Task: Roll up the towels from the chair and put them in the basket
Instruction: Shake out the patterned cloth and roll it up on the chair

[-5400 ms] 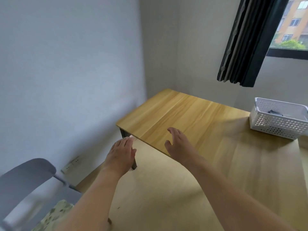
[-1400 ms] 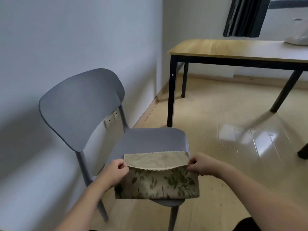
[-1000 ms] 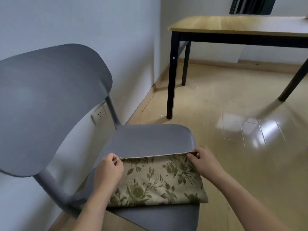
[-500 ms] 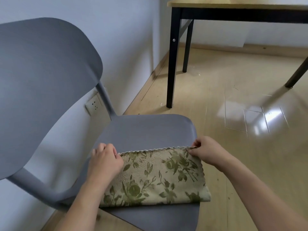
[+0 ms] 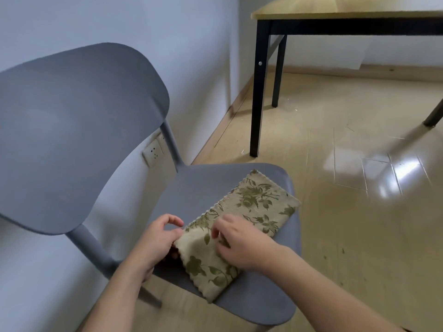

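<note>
The towel [image 5: 242, 226] lies on the chair [image 5: 191, 188] seat, and its long side runs slantwise from the near edge by the hands up and away to the right. The left hand [image 5: 158, 243] sits at the near left end with its fingers curled round the lifted edge, and the right hand [image 5: 239, 245] lies on top of the towel close beside it, fingers bent and pinching the cloth. Both hands are at the near end, so I think the roll has to go away from the person, up along that long side.
</note>
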The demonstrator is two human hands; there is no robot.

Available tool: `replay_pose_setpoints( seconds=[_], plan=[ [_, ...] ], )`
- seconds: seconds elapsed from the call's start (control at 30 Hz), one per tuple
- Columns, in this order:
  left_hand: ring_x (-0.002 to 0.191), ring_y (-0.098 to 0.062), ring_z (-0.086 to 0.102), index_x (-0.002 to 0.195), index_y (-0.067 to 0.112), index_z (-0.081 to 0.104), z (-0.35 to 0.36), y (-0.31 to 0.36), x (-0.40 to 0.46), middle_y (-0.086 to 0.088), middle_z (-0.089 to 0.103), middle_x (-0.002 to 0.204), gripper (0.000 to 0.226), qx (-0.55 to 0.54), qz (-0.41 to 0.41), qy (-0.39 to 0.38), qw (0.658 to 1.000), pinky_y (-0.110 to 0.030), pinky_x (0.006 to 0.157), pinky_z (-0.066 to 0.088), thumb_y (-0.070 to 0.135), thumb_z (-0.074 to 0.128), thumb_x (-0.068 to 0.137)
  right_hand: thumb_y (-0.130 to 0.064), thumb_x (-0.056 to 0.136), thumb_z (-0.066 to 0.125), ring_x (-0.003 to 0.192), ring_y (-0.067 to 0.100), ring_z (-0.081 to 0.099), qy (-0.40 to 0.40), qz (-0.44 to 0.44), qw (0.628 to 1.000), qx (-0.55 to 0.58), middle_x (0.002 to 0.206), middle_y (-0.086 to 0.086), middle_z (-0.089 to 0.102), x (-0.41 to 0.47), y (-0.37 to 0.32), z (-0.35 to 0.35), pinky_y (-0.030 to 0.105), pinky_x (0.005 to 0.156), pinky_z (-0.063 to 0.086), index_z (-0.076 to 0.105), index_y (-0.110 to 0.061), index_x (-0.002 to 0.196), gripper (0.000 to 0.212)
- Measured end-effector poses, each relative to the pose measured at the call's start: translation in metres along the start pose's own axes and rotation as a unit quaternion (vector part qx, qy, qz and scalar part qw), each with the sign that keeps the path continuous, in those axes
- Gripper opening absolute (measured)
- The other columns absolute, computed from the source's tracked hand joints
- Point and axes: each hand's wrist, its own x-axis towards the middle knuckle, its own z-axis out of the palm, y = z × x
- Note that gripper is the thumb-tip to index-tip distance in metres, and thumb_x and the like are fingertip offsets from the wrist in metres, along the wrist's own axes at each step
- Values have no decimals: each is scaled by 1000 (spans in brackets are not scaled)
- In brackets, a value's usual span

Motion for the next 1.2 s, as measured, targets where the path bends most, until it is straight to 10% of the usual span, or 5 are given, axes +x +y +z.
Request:
replay_pose_setpoints(
  seconds=[0.23, 0.47, 0.93, 1.03, 1.2],
  plan=[
    [41, -14, 41, 82, 31, 61, -12, -15, 3, -8, 60, 84, 38, 76, 65, -26, 995, -25, 43, 34, 2, 40, 94, -35, 89, 51, 90, 18, 40, 18, -15, 999, -34, 97, -1, 49, -17, -8, 4, 31, 87, 39, 51, -18, 92, 17],
    [52, -20, 52, 86, 30, 68, -14, -19, 8, -13, 67, 96, 62, 132, 57, -48, 988, -27, 51, 41, -16, 29, 73, -89, 61, 46, 97, 18, 32, -100, 23, 986, -133, 102, -5, 37, -41, -23, 10, 35, 96, 30, 42, -24, 99, 76],
    [77, -15, 57, 76, 20, 65, -4, -18, 8, 1, 62, 85, 20, 104, 168, 13, 980, -27, 71, 43, 6, 61, 90, -70, 75, 44, 77, 22, 53, 29, -20, 983, -178, 80, -2, 59, -60, -38, 26, 37, 71, 47, 56, -20, 80, 52],
    [92, -22, 59, 73, 6, 64, -6, -14, 8, -3, 62, 94, 12, 41, 183, 2, 982, -32, 89, 45, 8, 69, 83, -44, 93, 38, 80, 24, 52, 39, 5, 995, -89, 81, 2, 62, -60, -36, 14, 39, 74, 46, 55, -17, 80, 35],
    [75, -16, 53, 74, -3, 59, 2, 14, -12, -14, 56, 74, 23, -96, 201, -31, 974, -25, 72, 44, 18, 51, 79, -26, 91, 47, 65, 15, 57, -29, 193, 933, 304, 70, 1, 61, -61, -11, -32, 37, 65, 46, 56, -10, 73, 26]
  ],
)
